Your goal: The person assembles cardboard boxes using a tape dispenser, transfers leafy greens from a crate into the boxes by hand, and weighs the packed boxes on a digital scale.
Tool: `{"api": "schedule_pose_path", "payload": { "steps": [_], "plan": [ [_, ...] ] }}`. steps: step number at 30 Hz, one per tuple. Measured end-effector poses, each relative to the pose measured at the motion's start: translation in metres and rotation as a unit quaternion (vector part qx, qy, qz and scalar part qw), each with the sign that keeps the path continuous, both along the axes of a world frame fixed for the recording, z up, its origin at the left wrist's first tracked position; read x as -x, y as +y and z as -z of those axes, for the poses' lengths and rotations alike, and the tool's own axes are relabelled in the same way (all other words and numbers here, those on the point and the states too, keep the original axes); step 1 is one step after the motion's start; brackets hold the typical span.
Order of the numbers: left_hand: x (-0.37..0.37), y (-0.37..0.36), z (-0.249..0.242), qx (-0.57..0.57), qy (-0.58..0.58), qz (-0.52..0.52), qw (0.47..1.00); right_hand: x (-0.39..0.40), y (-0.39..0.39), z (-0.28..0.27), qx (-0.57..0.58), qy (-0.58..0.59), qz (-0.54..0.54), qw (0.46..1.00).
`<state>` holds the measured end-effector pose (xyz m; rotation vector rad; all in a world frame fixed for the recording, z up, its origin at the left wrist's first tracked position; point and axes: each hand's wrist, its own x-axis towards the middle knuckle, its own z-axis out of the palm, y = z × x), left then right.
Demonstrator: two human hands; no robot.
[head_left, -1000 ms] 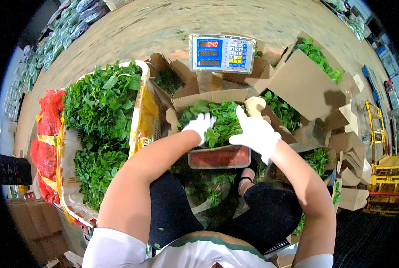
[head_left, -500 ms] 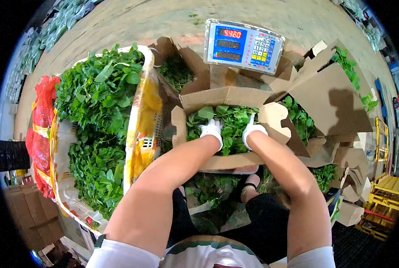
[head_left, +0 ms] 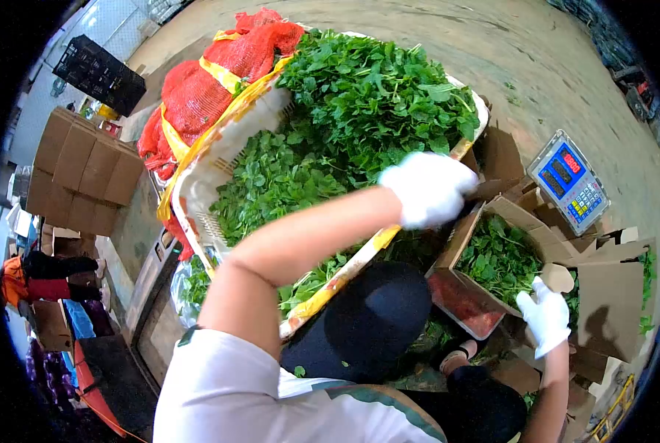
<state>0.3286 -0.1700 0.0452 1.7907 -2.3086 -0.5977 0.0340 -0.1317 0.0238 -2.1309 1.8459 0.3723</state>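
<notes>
My left hand point(head_left: 427, 190), in a white glove and smeared by motion, is over the right rim of a large white basket point(head_left: 189, 193) heaped with leafy greens point(head_left: 378, 103). Its fingers cannot be made out clearly, nor whether they hold anything. At the near right corner of an open cardboard box point(head_left: 455, 244), my gloved right hand point(head_left: 545, 316) has its thumb and fingers apart and grips nothing visible. More leafy greens point(head_left: 498, 255) fill the box, which rests on a reddish scale pan point(head_left: 466, 306).
A digital scale display point(head_left: 568, 181) with red digits stands beyond the box. Red mesh sacks point(head_left: 197, 96) hang along the basket's far left side. Other cardboard boxes point(head_left: 609, 306) with greens stand at the right. Stacked cartons point(head_left: 86, 166) and a black crate point(head_left: 99, 74) are at far left.
My view has turned left toward the basket. My left hand has come out of the box and swung left over the basket rim. My right hand has moved from inside the box to its corner.
</notes>
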Motion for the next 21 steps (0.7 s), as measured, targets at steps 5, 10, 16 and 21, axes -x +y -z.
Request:
{"api": "schedule_pose_path", "payload": {
  "steps": [5, 10, 16, 21],
  "plan": [
    [-0.131, -0.002, 0.08, -0.116, -0.077, -0.068, 0.988, -0.019, 0.048, -0.012, -0.078, -0.229, 0.139, 0.96],
    [-0.128, -0.009, 0.152, -0.291, 0.08, -0.084, 0.95, -0.042, 0.068, -0.033, -0.183, -0.457, 0.133, 0.86],
    [-0.111, -0.02, 0.284, -0.419, -0.243, 0.05, 0.874, -0.063, 0.057, -0.027, -0.17, -0.387, 0.257, 0.869],
    [-0.136, 0.004, 0.331, -0.46, -0.305, 0.111, 0.827, -0.063, 0.045, -0.014, -0.193, -0.364, 0.338, 0.846]
  ]
}}
